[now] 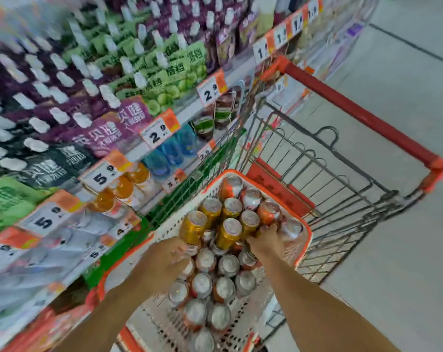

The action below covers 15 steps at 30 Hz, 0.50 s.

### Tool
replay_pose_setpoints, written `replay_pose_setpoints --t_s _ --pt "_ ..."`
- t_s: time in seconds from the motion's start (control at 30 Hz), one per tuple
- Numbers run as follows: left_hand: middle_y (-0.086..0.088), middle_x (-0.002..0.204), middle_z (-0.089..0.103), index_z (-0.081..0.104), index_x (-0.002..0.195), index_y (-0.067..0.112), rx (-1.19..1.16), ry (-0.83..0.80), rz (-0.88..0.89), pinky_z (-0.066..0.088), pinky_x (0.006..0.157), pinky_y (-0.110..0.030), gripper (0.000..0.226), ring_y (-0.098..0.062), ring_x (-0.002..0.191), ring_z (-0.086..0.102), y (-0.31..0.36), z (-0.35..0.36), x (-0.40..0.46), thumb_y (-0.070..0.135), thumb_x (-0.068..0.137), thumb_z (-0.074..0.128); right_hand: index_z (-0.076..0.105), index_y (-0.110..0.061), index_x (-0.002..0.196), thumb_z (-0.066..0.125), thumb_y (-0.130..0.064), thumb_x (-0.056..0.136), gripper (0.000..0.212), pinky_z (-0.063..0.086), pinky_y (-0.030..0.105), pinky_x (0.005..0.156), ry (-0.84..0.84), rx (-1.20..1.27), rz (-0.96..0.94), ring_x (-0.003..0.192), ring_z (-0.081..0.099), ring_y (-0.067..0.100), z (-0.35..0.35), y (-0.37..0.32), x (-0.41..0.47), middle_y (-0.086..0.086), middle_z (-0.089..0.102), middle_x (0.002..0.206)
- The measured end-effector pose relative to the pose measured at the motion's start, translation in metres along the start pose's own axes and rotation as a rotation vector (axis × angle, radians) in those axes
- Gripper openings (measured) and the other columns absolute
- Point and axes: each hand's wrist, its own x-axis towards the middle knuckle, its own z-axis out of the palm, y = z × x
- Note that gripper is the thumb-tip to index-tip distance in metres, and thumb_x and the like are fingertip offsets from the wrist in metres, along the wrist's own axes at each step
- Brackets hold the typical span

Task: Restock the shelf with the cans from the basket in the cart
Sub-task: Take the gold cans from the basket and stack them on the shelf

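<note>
While both my hands are down in the basket, these notes cover the pick.

Basket: orange-rimmed white basket point(307, 233) sits in the red-handled wire cart point(362, 118), shelf point(190, 110) just left of it.
Cans: gold cans point(229, 232) stand in the far middle, orange cans point(199, 313) packed near and far around them, tops up.
Left hand: my left hand point(164, 260) is at the near side of a gold can point(193, 228), fingers curled against it; blur hides whether the grip is closed.
Right hand: my right hand point(267, 241) reaches among the cans on the right, fingers bent down between them; grip unclear.
Advice: I judge it best to seat fingers round the body, lift straight up, avoid tipping neighbours.
Progress: early, basket mostly full.
</note>
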Motion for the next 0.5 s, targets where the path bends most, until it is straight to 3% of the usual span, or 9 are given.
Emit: replay_pose_setpoints --t_s 0.07,0.13,0.27,0.33,0.4,0.5 --pt "0.011 0.096 0.065 0.064 0.103 0.033 -0.006 0.062 -0.014 0.051 0.067 -0.024 0.012 -0.006 0.084 0.063 -0.004 -0.003 0.002 0.038 0.092 0.065 0.028 -0.005 0.151 0.069 -0.041 0.088 0.084 0.048 0.042 0.096 0.034 0.022 0.048 0.125 0.057 0.035 0.007 0.004 0.0 0.011 0.058 0.14" --pt "0.015 0.099 0.065 0.065 0.103 0.034 -0.051 0.096 -0.006 0.046 0.064 -0.011 0.013 0.0 0.086 0.063 -0.004 -0.007 -0.003 0.036 0.091 0.067 0.037 -0.004 0.146 0.07 -0.042 0.089 0.076 0.048 0.04 0.097 0.059 0.008 0.042 0.125 0.056 0.035 0.009 0.005 0.0 0.012 0.057 0.14" --pt "0.012 0.104 0.065 0.065 0.106 0.027 -0.123 0.139 0.037 0.042 0.067 -0.005 0.015 -0.002 0.089 0.062 -0.005 -0.018 -0.018 0.028 0.091 0.068 0.059 -0.008 0.112 0.083 -0.033 0.075 0.05 0.056 0.039 0.083 0.075 0.038 0.003 0.104 0.067 0.033 -0.006 -0.003 -0.019 0.014 0.071 0.111" --pt "0.013 0.105 0.063 0.065 0.106 0.026 -0.165 0.153 0.049 0.043 0.067 -0.006 0.014 -0.002 0.089 0.062 -0.004 -0.028 -0.038 0.026 0.092 0.067 0.06 -0.018 0.098 0.082 -0.032 0.074 0.036 0.057 0.037 0.075 0.129 0.039 -0.06 0.091 0.069 0.031 -0.018 -0.005 -0.051 0.01 0.074 0.098" --pt "0.015 0.105 0.061 0.063 0.103 0.03 -0.238 0.146 0.039 0.046 0.069 -0.01 0.015 -0.003 0.089 0.063 0.001 -0.042 -0.057 0.024 0.091 0.068 0.062 -0.026 0.098 0.08 -0.043 0.073 0.035 0.053 0.033 0.07 0.161 -0.002 -0.129 0.079 0.064 0.022 -0.031 -0.001 -0.077 0.0 0.071 0.088" --pt "0.019 0.111 0.059 0.06 0.104 0.038 -0.34 0.163 0.13 0.054 0.086 -0.027 0.028 -0.001 0.095 0.063 0.023 -0.097 -0.078 0.03 0.083 0.077 0.055 -0.043 0.102 0.075 -0.066 0.071 0.044 0.052 0.029 0.08 0.156 -0.017 -0.338 0.08 0.06 0.01 -0.072 -0.053 -0.139 -0.013 0.065 0.092"
